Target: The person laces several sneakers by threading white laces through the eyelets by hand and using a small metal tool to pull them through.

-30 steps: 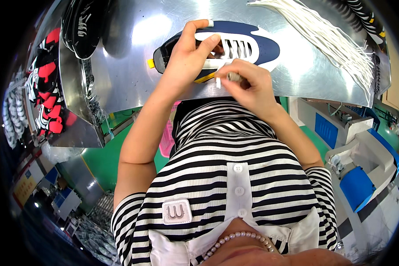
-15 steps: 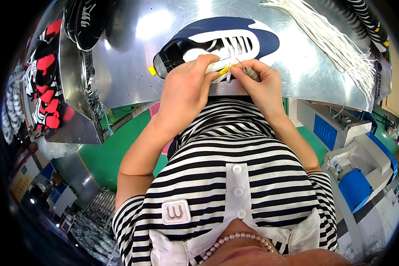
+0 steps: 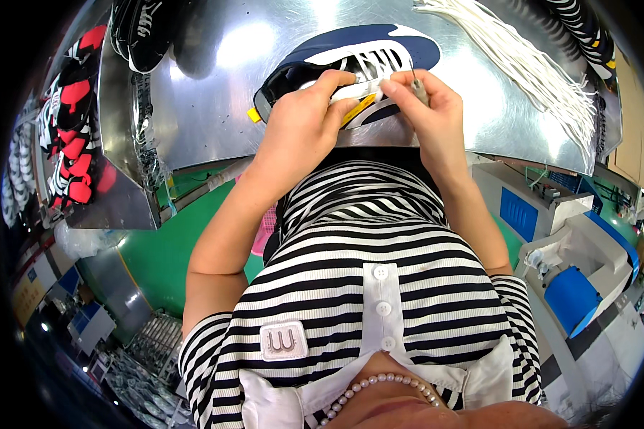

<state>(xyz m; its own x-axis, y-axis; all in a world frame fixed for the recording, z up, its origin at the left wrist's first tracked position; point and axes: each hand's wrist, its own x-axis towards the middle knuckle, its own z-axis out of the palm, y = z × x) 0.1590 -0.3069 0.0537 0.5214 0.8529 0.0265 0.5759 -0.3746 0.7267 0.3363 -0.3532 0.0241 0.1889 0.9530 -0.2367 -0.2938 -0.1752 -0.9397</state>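
Note:
A navy and white sneaker [image 3: 379, 43] lies on its side on a shiny metal table [image 3: 215, 107], its opening toward me and a yellow tag at its heel. My left hand [image 3: 300, 121] grips the shoe at the collar, fingers over the white lace area. My right hand [image 3: 426, 107] pinches a thin metal tool [image 3: 416, 84] between thumb and fingers, right beside the laces. Both forearms come up from my striped shirt.
A bundle of white laces [image 3: 529, 64] lies on the table's right part. Black shoes [image 3: 143, 28] sit at the far left, red and black shoes [image 3: 71, 143] on a rack at left. Blue and white machines [image 3: 579, 264] stand at right.
The sneaker has been drawn closer and turned a little. My left hand has shifted from lying over the shoe to gripping its collar; my right hand stays at the laces.

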